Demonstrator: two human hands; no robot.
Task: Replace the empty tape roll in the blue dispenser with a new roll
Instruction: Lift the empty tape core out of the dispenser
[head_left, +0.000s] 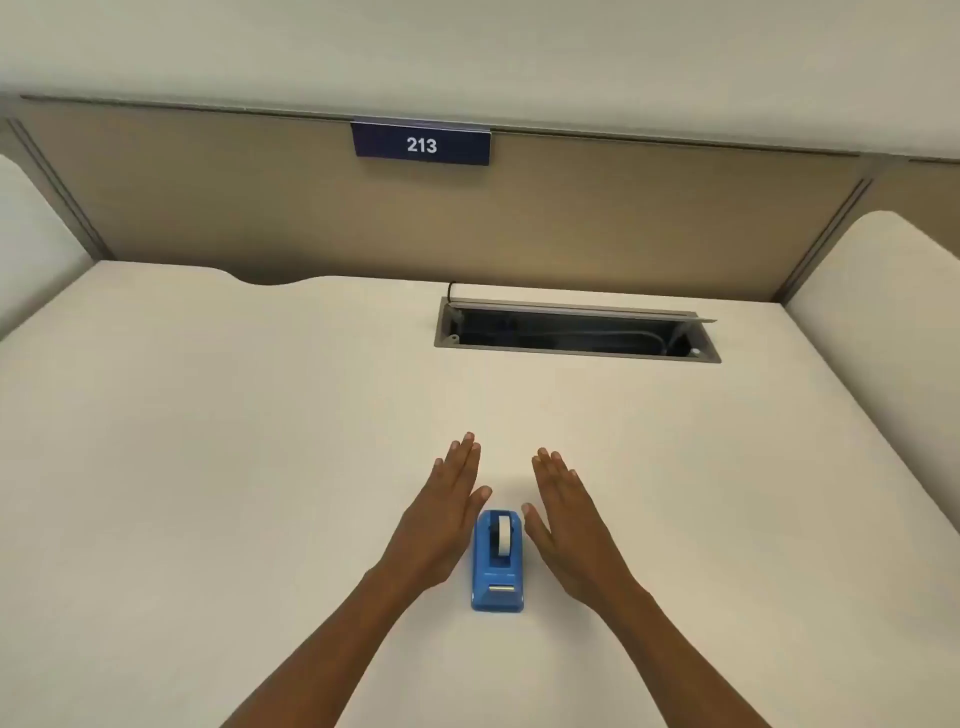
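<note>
A blue tape dispenser (497, 564) stands on the white desk (208, 441), its cutter end toward me. A white tape roll (503, 535) sits in its slot. My left hand (441, 519) lies flat just left of the dispenser, fingers straight and together, palm down, holding nothing. My right hand (569, 525) lies flat just right of it in the same pose, also holding nothing. Neither hand grips the dispenser; whether their edges touch it I cannot tell.
An open cable hatch (574, 332) with a raised lid is sunk into the desk at the back right. A beige partition (519, 223) carries a dark sign reading 213 (421, 144). White side panels rise at both desk edges.
</note>
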